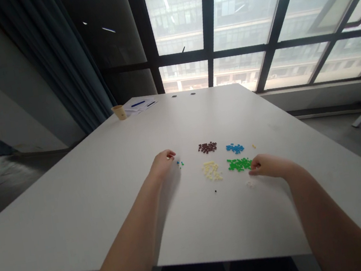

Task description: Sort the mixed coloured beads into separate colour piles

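Note:
My left hand is over the table with its fingers curled together in a pinch; what they hold, if anything, is too small to make out. Just right of those fingertips lie a few loose blue and green pieces. My right hand rests at the right edge of a pile of small green building bricks, thumb and fingers drawn together, their contents hidden. Behind the green pile is a blue pile. Further left are a dark brown pile and, nearer me, a pale yellow one.
A few white pieces lie below my right hand, a single black piece nearer the front, and an orange-yellow piece beyond. At the white table's far left stand a paper cup and papers with a blue pen.

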A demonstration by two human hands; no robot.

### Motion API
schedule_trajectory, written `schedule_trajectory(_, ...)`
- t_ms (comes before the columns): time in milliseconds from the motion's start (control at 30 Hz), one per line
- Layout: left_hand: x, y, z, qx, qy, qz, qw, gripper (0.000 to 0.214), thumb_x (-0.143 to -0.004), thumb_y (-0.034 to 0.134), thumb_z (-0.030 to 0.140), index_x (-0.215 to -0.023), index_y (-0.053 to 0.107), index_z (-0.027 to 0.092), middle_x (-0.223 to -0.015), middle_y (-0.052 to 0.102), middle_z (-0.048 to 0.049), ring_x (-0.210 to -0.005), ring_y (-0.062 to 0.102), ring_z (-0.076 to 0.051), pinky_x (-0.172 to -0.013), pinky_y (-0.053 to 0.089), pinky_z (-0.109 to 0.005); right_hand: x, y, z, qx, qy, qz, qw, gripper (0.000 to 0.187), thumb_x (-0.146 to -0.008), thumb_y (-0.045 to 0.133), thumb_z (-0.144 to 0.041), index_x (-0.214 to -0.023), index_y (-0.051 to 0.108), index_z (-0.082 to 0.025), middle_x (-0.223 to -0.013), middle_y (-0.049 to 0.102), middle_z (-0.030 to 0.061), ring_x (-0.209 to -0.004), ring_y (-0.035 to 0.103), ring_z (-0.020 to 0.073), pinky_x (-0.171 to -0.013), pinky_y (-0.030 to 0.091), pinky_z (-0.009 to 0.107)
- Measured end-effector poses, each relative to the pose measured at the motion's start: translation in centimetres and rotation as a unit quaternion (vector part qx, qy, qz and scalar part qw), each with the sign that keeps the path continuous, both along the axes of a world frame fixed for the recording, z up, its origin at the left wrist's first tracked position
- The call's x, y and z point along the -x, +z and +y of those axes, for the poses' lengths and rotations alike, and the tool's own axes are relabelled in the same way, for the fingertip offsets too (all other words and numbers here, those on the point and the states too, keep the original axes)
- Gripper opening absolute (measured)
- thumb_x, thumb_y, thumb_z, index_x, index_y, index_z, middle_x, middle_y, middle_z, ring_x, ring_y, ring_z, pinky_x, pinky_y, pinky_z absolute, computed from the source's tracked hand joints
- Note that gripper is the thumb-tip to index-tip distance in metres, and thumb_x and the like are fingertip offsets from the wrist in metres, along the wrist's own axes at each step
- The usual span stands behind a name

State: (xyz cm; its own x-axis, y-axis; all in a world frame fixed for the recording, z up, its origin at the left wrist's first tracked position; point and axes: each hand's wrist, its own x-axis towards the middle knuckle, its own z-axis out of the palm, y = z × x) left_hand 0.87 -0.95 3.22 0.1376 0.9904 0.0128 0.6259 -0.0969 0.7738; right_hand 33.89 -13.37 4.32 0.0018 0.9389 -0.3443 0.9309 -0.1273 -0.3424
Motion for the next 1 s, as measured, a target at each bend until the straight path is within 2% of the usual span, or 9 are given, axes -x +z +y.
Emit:
schedule_trajectory(100, 0.7, -1.1, 0.6, -0.022, -0.009, 0.096, 0.995, 0.016, -0.061, 0.058, 0.015, -0.074, 0.066, 0.018, -0.078, 0.065, -0.0048, -0.070, 0.055, -0.016, -0.064, 0.038, -0.024, -0.5, -0.4, 0.5, -0.042, -0.014, -0.006, 0.999, 0.034, -0.069, 0.051, -0.045, -0.049, 0.048, -0.017, -0.044, 0.037, -0.0034, -0.045, 0.031, 0.0087, -0.046, 0.020, 0.025)
schedule_trajectory(300, 0.1, -1.7, 0.2, -0.023, -0.084, 0.113, 0.990, 0.023, -0.059, 0.056, 0.007, -0.074, 0.069, 0.018, -0.073, 0.066, -0.0047, -0.064, 0.055, -0.015, -0.062, 0.039, -0.023, -0.2, -0.5, 0.8, -0.069, 0.002, -0.006, 0.998, 0.038, -0.072, 0.045, -0.049, -0.051, 0.037, -0.018, -0.047, 0.031, -0.0042, -0.046, 0.028, 0.0084, -0.046, 0.018, 0.025)
schedule_trajectory(567, 0.0, -2.2, 0.6, -0.074, -0.098, 0.127, 0.984, 0.014, -0.063, 0.053, 0.008, -0.064, 0.065, 0.016, -0.073, 0.065, -0.0067, -0.071, 0.056, -0.018, -0.070, 0.040, -0.027, 0.4, -0.3, 0.6, -0.077, -0.002, 0.001, 0.997, 0.038, -0.072, 0.046, -0.050, -0.052, 0.038, -0.018, -0.048, 0.036, -0.0033, -0.047, 0.030, 0.0087, -0.047, 0.018, 0.025)
schedule_trajectory(700, -0.5, -2.1, 0.5, -0.083, -0.086, 0.103, 0.988, 0.014, -0.066, 0.050, 0.008, -0.065, 0.062, 0.016, -0.073, 0.063, -0.0063, -0.071, 0.054, -0.017, -0.071, 0.040, -0.027, 0.5, 0.0, 0.5, -0.093, -0.002, -0.003, 0.996, 0.038, -0.073, 0.045, -0.049, -0.052, 0.040, -0.018, -0.049, 0.040, -0.0024, -0.047, 0.031, 0.0089, -0.046, 0.018, 0.025)
schedule_trajectory(800, -0.9, -1.5, 0.1, -0.042, -0.063, 0.028, 0.997, 0.007, -0.067, 0.054, 0.013, -0.067, 0.060, 0.016, -0.069, 0.059, -0.0034, -0.065, 0.051, -0.014, -0.067, 0.040, -0.026, 0.7, 0.2, 0.4, -0.114, -0.003, 0.002, 0.994, 0.037, -0.074, 0.044, -0.049, -0.053, 0.044, -0.018, -0.050, 0.043, -0.0017, -0.047, 0.032, 0.0092, -0.046, 0.018, 0.025)
schedule_trajectory(867, -1.3, -0.8, -0.4, 0.038, -0.061, -0.083, 0.994, 0.006, -0.066, 0.059, 0.017, -0.072, 0.060, 0.015, -0.064, 0.055, -0.0008, -0.060, 0.048, -0.011, -0.062, 0.040, -0.024, 0.7, 0.3, 0.4, -0.122, -0.006, 0.008, 0.993, 0.037, -0.074, 0.044, -0.049, -0.054, 0.045, -0.018, -0.051, 0.043, -0.0016, -0.048, 0.033, 0.0096, -0.046, 0.019, 0.025)
schedule_trajectory(933, -1.9, 0.1, -1.2, 0.153, -0.080, -0.227, 0.958, 0.015, -0.066, 0.063, 0.022, -0.078, 0.060, 0.013, -0.062, 0.052, 0.0012, -0.055, 0.046, -0.008, -0.059, 0.039, -0.022, 0.8, 0.2, 0.4, -0.124, -0.007, 0.012, 0.992, 0.037, -0.074, 0.044, -0.049, -0.054, 0.045, -0.018, -0.050, 0.043, -0.0017, -0.048, 0.033, 0.0096, -0.046, 0.019, 0.025)
schedule_trajectory(1000, -2.5, 1.0, -2.3, 0.249, -0.113, -0.350, 0.896, 0.021, -0.063, 0.069, 0.022, -0.080, 0.060, 0.013, -0.064, 0.052, 0.0011, -0.057, 0.047, -0.006, -0.060, 0.039, -0.020, 0.8, 0.0, 0.5, -0.126, -0.007, 0.014, 0.992, 0.037, -0.074, 0.044, -0.049, -0.053, 0.044, -0.018, -0.050, 0.043, -0.0018, -0.048, 0.034, 0.0096, -0.046, 0.020, 0.024)
